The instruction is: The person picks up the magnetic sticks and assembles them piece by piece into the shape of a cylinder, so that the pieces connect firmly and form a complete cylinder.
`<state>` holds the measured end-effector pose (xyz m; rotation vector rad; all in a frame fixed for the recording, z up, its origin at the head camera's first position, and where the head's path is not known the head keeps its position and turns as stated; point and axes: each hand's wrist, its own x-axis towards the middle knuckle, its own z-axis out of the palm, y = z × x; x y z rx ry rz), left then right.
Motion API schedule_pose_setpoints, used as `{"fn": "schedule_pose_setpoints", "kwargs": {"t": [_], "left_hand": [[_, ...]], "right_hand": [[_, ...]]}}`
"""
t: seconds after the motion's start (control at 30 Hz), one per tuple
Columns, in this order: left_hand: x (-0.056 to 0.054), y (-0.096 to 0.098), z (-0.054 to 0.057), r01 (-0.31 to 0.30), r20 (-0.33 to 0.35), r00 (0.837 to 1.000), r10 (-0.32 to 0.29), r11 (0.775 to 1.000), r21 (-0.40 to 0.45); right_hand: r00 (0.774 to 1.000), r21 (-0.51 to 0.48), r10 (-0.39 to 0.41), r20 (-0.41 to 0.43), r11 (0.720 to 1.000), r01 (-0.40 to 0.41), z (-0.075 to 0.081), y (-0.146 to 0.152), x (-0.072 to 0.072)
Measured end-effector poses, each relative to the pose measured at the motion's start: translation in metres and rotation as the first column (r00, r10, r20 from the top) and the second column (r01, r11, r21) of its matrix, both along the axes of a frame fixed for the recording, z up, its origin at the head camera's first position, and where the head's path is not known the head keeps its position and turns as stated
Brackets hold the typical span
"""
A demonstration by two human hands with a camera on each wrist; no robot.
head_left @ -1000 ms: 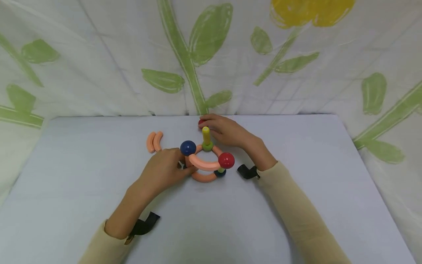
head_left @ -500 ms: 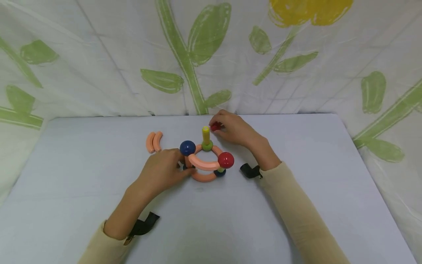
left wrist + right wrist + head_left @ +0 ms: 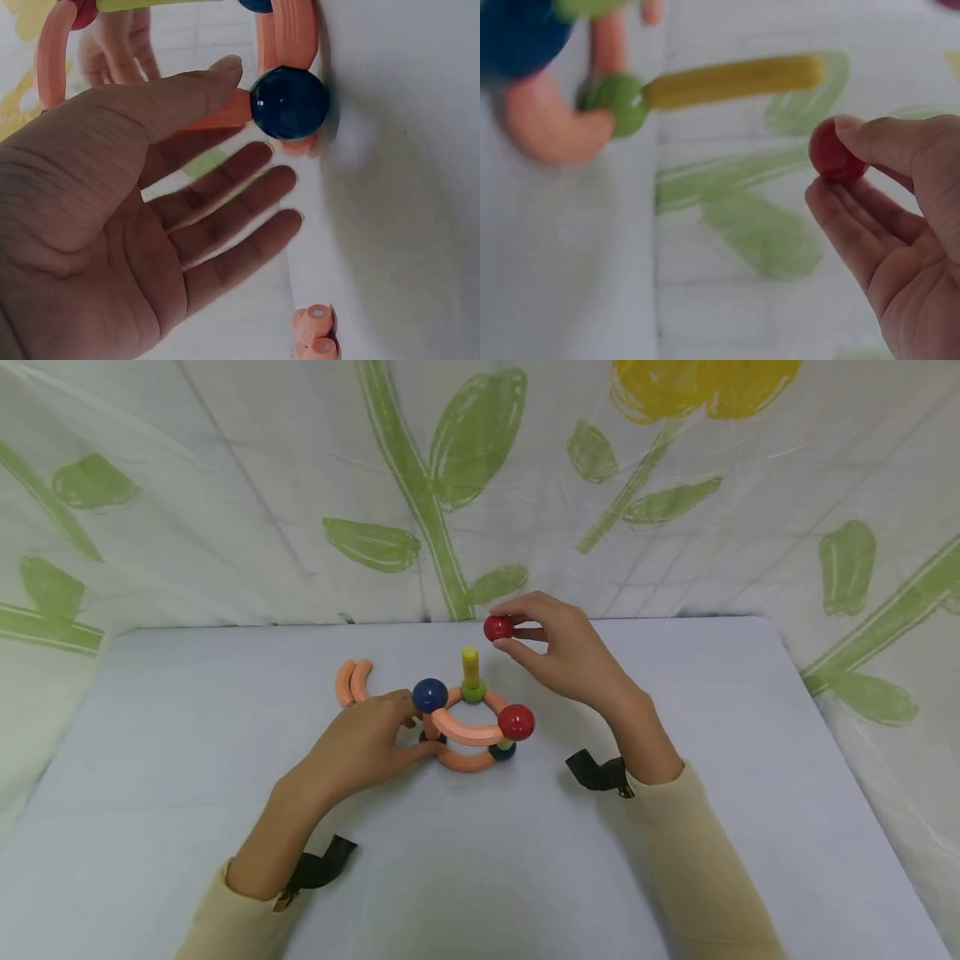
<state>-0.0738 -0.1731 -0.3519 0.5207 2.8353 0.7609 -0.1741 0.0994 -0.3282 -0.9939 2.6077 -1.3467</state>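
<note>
A toy structure of balls and rods stands mid-table. Its upper curved orange rod point(image 3: 468, 731) joins a blue ball point(image 3: 430, 695) to a red ball point(image 3: 516, 722). At the back, a yellow rod point(image 3: 470, 667) rises upright from a green ball point(image 3: 473, 692). My left hand point(image 3: 360, 735) holds the structure's left side; in the left wrist view its thumb lies on an orange rod point(image 3: 229, 112) beside a dark blue ball point(image 3: 291, 103), other fingers extended. Above and right of the yellow rod, my right hand point(image 3: 573, 652) pinches a loose red ball point(image 3: 836, 151) between thumb and fingertips.
Two loose curved orange rods point(image 3: 352, 681) lie side by side behind the left hand. The white table point(image 3: 187, 735) ends at a hanging sheet point(image 3: 262, 527) painted with green leaves and a yellow flower. Black straps point(image 3: 596, 771) hang at both wrists.
My right hand has picked up the loose red ball from the table behind the structure, moved it right and raised it. The left hand stays at the structure almost unmoved.
</note>
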Motion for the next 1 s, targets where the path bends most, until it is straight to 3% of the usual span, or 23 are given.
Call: {"fn": "schedule_pose_setpoints", "kwargs": {"t": [0.23,0.53,1.0], "left_hand": [[-0.004,-0.005,-0.001,0.063,0.009,0.998,-0.064,0.995,0.083],[-0.007,-0.006,-0.002,0.051,0.076,0.995,-0.06,0.992,0.116],[-0.006,-0.007,-0.002,0.049,0.095,0.994,-0.059,0.993,0.105]], "right_hand": [[0.997,-0.132,0.073,-0.028,0.988,-0.076,0.015,-0.011,0.02],[0.99,-0.124,0.119,-0.08,0.984,-0.128,0.008,-0.021,0.02],[0.995,-0.11,0.059,-0.075,0.992,-0.067,0.004,-0.024,0.019]]}}
